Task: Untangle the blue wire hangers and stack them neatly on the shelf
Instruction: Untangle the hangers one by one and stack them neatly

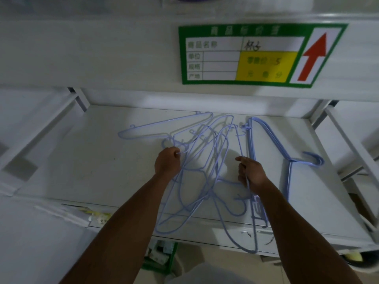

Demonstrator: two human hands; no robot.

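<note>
The tangle of blue wire hangers (202,160) lies mid-shelf on the white shelf (92,160), its near ends overhanging the front edge. The left hand (167,160) curls its fingers round wires at the tangle's left. The right hand (251,173) grips a wire at its right, beside a neat stack of hangers (250,140).

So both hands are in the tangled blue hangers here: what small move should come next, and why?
Probably the right hand should draw the hanger it grips rightward, out of the tangle, while the left hand, pinching the tangle, holds it steady. The wires cross between the hands, and the neat stack lies just right of the right hand on the shelf.
</note>
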